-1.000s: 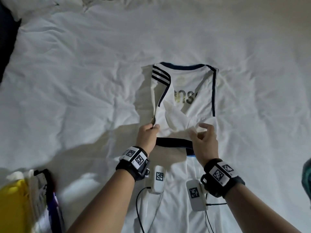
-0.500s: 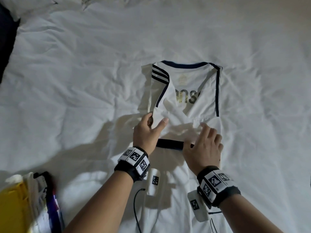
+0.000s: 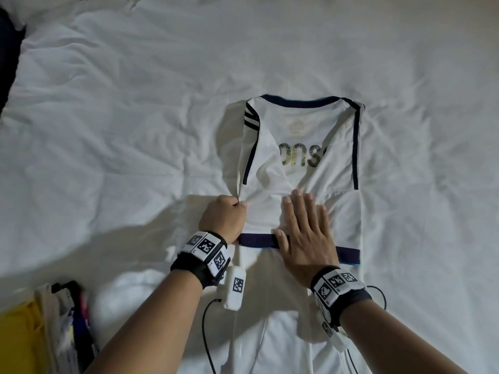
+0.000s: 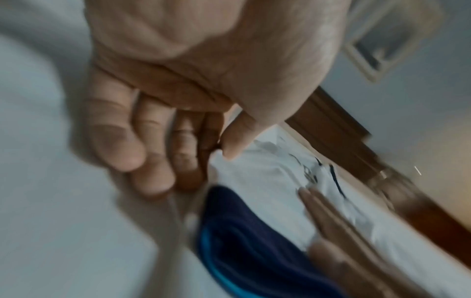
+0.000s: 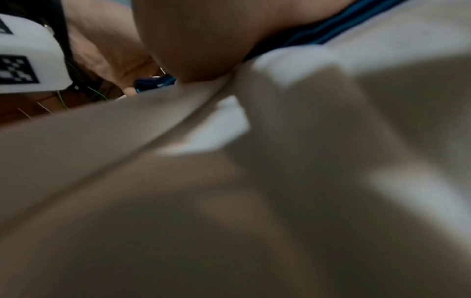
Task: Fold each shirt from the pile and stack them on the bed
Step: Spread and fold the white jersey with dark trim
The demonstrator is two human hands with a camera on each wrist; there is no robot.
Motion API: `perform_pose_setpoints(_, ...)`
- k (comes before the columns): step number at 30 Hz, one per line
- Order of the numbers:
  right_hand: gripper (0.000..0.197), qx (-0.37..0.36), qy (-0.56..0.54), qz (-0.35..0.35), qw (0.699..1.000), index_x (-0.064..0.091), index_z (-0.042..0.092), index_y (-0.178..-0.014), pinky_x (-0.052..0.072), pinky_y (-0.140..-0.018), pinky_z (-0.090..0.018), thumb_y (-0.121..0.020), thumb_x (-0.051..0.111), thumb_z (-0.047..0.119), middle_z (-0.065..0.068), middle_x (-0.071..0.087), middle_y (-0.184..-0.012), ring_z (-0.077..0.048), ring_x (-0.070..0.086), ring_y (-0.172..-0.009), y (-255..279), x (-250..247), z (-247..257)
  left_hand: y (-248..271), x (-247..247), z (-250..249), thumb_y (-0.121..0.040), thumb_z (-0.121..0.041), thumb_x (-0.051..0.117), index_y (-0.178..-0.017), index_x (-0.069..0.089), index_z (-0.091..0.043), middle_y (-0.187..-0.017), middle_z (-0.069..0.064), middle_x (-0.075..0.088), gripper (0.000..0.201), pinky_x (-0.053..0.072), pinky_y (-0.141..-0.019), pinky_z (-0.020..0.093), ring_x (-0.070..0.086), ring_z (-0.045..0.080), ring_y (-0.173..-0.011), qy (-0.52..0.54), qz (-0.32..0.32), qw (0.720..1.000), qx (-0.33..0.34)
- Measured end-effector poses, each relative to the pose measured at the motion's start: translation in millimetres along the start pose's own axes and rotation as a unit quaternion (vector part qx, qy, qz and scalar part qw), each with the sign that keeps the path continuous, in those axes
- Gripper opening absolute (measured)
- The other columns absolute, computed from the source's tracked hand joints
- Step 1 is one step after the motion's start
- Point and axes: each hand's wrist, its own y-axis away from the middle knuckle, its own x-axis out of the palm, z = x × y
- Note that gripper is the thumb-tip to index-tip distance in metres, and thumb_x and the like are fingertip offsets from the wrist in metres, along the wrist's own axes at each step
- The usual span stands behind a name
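A white shirt (image 3: 302, 147) with navy trim lies partly folded on the white bed (image 3: 121, 117), collar at the far end, both sleeves turned in. My left hand (image 3: 229, 211) pinches the shirt's left folded edge between thumb and curled fingers; the left wrist view, blurred, shows the thumb (image 4: 237, 137) against the fingers above the navy hem band (image 4: 244, 227). My right hand (image 3: 305, 228) lies flat with straight fingers on the shirt's middle, over the navy hem band (image 3: 256, 240). The right wrist view is blurred, with only white shirt cloth (image 5: 382, 50) close up.
A pile of other clothes (image 3: 40, 333), yellow, beige and dark, sits at the near left edge of the bed. Wrinkled white sheet spreads all around the shirt. A dark object (image 3: 8, 63) shows at the far left edge.
My right hand went from pinching the cloth to lying flat on the shirt. The left sleeve fold has come down flatter, and my left hand now pinches its lower edge.
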Motion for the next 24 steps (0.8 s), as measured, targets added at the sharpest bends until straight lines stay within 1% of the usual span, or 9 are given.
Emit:
perform_pose_setpoints(2, 0.071, -0.007, 0.008, 0.009, 1.000, 0.001, 0.015, -0.163, 0.007, -0.126, -0.055, -0.106, 0.021, 0.052, -0.005, -0.010, -0.171, -0.027, -0.012, -0.157, -1, 1, -2, 2, -10, -12, -0.084, -0.034, 0.051, -0.078, 0.061, -0.013, -0.084, 0.008, 0.067, 0.024, 0.051, -0.076, 0.037, 0.061, 0.034, -0.080, -0.120, -0.013, 0.993, 0.018)
perform_pose_setpoints(4, 0.071, -0.010, 0.015, 0.016, 1.000, 0.002, 0.014, -0.163, 0.008, -0.125, -0.056, -0.106, 0.021, 0.051, -0.006, -0.009, -0.171, -0.028, -0.012, -0.157, -2, 2, -2, 3, -15, -26, -0.086, -0.039, 0.054, -0.099, 0.059, -0.015, -0.101, 0.010, 0.063, 0.028, 0.047, -0.077, 0.039, 0.058, 0.033, -0.093, -0.185, -0.098, 0.974, 0.092)
perform_pose_setpoints(6, 0.071, -0.011, 0.016, 0.014, 1.000, 0.003, 0.013, -0.163, 0.008, -0.125, -0.057, -0.106, 0.023, 0.050, -0.007, -0.008, -0.171, -0.029, -0.011, -0.157, -3, 5, -2, -2, -19, -46, -0.089, -0.053, 0.056, -0.107, 0.055, -0.016, -0.108, 0.009, 0.058, 0.042, 0.048, -0.079, 0.041, 0.055, 0.032, -0.101, -0.158, -0.165, 0.961, 0.156)
perform_pose_setpoints(8, 0.071, -0.012, 0.016, 0.014, 1.000, 0.004, 0.013, -0.163, 0.007, -0.125, -0.057, -0.106, 0.025, 0.049, -0.007, -0.007, -0.171, -0.029, -0.011, -0.157, -3, 7, -2, -18, -22, -64, -0.089, -0.067, 0.054, -0.109, 0.056, -0.017, -0.112, 0.006, 0.057, 0.053, 0.050, -0.082, 0.043, 0.054, 0.028, -0.103, -0.133, -0.173, 0.960, 0.176)
perform_pose_setpoints(10, 0.071, -0.013, 0.017, 0.014, 1.000, 0.005, 0.013, -0.163, 0.006, -0.125, -0.057, -0.106, 0.027, 0.049, -0.007, -0.007, -0.171, -0.030, -0.010, -0.157, -3, 8, -3, -40, -23, -79, -0.092, -0.066, 0.053, -0.103, 0.059, -0.019, -0.107, 0.003, 0.057, 0.049, 0.050, -0.086, 0.045, 0.055, 0.027, -0.101, -0.128, -0.146, 0.963, 0.187)
perform_pose_setpoints(12, 0.071, -0.015, 0.020, 0.015, 1.000, 0.006, 0.012, -0.163, 0.007, -0.125, -0.057, -0.106, 0.027, 0.049, -0.008, -0.006, -0.171, -0.030, -0.009, -0.157, -3, 10, -4, -62, -26, -88, -0.093, -0.053, 0.056, -0.077, 0.056, -0.021, -0.084, 0.000, 0.058, 0.036, 0.051, -0.086, 0.048, 0.059, 0.031, -0.089, -0.080, -0.134, 0.966, 0.204)
perform_pose_setpoints(15, 0.070, -0.015, 0.018, 0.015, 1.000, 0.010, 0.012, -0.163, 0.007, -0.125, -0.057, -0.105, 0.026, 0.047, -0.009, -0.003, -0.171, -0.030, -0.007, -0.157, -3, 12, -5, -98, -36, -87, -0.089, -0.041, 0.060, -0.058, 0.047, -0.015, -0.058, -0.003, 0.050, 0.042, 0.051, -0.074, 0.039, 0.057, 0.033, -0.069, 0.032, -0.091, 0.987, 0.129)
perform_pose_setpoints(20, 0.070, -0.010, 0.017, 0.020, 1.000, 0.008, 0.013, -0.163, 0.005, -0.125, -0.056, -0.105, 0.026, 0.046, -0.009, -0.005, -0.171, -0.031, -0.009, -0.157, -4, 16, -5, -124, -47, -76, -0.087, -0.035, 0.071, -0.054, 0.040, -0.012, -0.054, 0.000, 0.039, 0.052, 0.033, -0.061, 0.031, 0.040, 0.029, -0.062, 0.094, -0.035, 0.991, 0.091)
perform_pose_setpoints(24, 0.069, -0.012, 0.012, 0.016, 1.000, 0.008, 0.014, -0.163, 0.004, -0.125, -0.056, -0.105, 0.023, 0.047, -0.009, -0.002, -0.171, -0.031, -0.006, -0.157, -4, 19, -7, -105, -42, -72, -0.090, -0.033, 0.063, -0.071, 0.055, -0.015, -0.070, -0.001, 0.057, 0.028, 0.048, -0.075, 0.039, 0.059, 0.034, -0.077, 0.119, -0.082, 0.987, 0.069)
